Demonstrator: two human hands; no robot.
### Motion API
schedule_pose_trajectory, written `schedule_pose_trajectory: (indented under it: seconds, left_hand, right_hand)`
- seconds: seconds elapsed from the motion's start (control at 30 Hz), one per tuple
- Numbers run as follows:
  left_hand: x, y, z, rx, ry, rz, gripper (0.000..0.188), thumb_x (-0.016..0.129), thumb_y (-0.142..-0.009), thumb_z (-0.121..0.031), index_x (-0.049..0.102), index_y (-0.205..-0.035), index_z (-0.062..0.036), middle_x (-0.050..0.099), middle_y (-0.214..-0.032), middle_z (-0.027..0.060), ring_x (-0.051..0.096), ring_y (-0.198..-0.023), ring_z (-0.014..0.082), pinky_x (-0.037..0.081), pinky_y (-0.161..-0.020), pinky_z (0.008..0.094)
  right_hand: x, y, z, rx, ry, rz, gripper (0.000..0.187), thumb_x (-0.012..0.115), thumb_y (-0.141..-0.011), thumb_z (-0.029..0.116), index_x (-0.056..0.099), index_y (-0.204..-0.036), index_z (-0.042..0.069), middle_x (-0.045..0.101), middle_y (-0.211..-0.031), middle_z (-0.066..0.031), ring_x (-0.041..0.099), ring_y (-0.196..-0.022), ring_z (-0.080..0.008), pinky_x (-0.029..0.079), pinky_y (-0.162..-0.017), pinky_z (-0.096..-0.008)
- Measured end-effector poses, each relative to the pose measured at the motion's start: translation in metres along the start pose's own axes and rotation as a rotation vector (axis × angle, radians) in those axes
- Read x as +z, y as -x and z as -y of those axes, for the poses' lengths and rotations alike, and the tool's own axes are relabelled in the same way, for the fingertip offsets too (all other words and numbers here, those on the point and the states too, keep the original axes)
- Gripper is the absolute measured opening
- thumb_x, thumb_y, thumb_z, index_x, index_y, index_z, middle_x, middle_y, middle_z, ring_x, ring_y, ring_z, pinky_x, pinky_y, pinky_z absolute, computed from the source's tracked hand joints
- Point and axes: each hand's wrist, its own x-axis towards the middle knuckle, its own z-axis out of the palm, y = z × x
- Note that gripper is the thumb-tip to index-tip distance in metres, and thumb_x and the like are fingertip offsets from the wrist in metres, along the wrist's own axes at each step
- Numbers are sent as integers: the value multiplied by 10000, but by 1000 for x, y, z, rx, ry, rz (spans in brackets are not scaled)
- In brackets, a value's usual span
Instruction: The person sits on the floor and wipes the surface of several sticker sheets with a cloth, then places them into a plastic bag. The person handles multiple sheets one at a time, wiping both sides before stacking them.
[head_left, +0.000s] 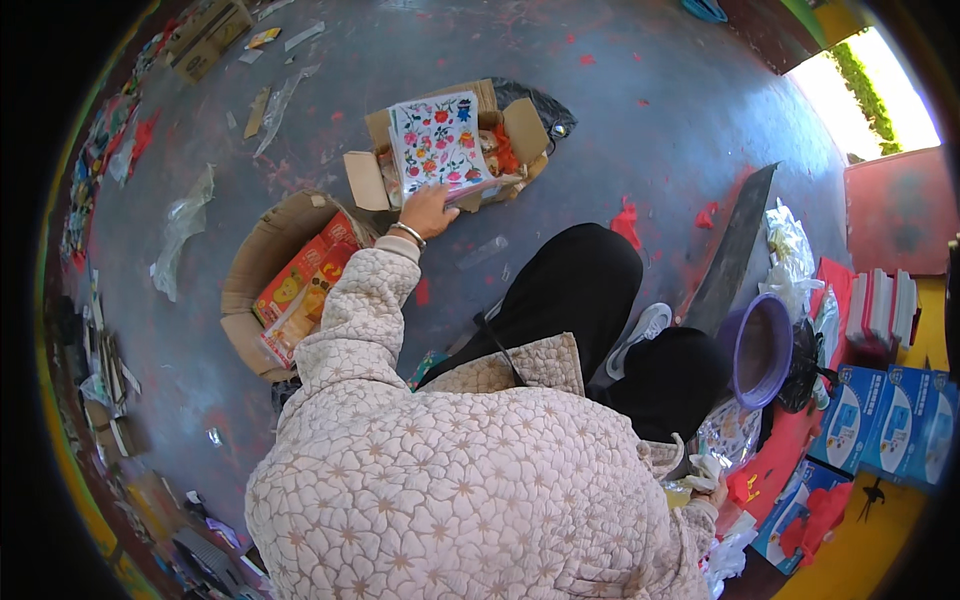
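My left hand reaches out to an open cardboard box on the floor. Its fingers and thumb close on the near edge of a stack of glossy sheets printed with colourful flowers. The sheets lie tilted across the box top, over red and orange packaged items at its right side. Low at my right side, my right hand is beside crumpled clear plastic. Most of its fingers are hidden, so its grip is unclear.
A second open cardboard box with red and yellow packets stands left of my knees. At right are a purple basin, blue boxes and a dark flat strip. Plastic scraps litter the floor.
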Motion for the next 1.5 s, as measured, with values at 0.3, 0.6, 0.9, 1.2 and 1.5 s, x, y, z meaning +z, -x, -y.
schedule_pose_trajectory:
  seconds: [0.3,0.6,0.9,1.2,1.5]
  left_hand:
    - [-5,3,-25,-47,-168,227,142,446,-802,-72,572,-856,-38,616,-791,157,607,-763,314,496,-663,402]
    - [-24,-9,-4,-255,-4,141,203,645,-717,-229,547,-829,-90,617,-741,117,607,-731,311,478,-649,412]
    - [-7,11,-22,-171,-220,125,97,546,-703,-75,619,-766,-86,567,-827,95,590,-800,285,491,-656,387]
    - [1,25,-42,-116,-198,-81,97,579,-657,-40,530,-738,-61,495,-810,89,529,-800,277,462,-599,372]
    - [-7,51,-30,-156,91,56,331,687,-663,-136,504,-926,-53,532,-892,115,541,-825,299,446,-685,394]
  right_hand:
    - [-14,-6,-4,-11,-51,-124,302,464,-848,243,542,-1027,14,615,-928,-131,611,-788,-266,541,-643,-366]
    - [-4,-9,-10,-28,-4,-64,232,471,-858,233,559,-951,40,627,-771,-78,581,-530,-145,436,-364,-220]
    - [-5,-14,-19,33,-24,30,290,484,-838,240,537,-1014,16,634,-868,-109,627,-667,-195,517,-458,-260]
    - [-18,-27,-9,98,-28,197,319,474,-849,224,521,-1059,-10,612,-988,-141,611,-874,-252,552,-674,-357]
    - [-7,-21,-8,8,32,-102,232,515,-842,221,565,-986,46,634,-860,-92,617,-677,-200,527,-516,-297]
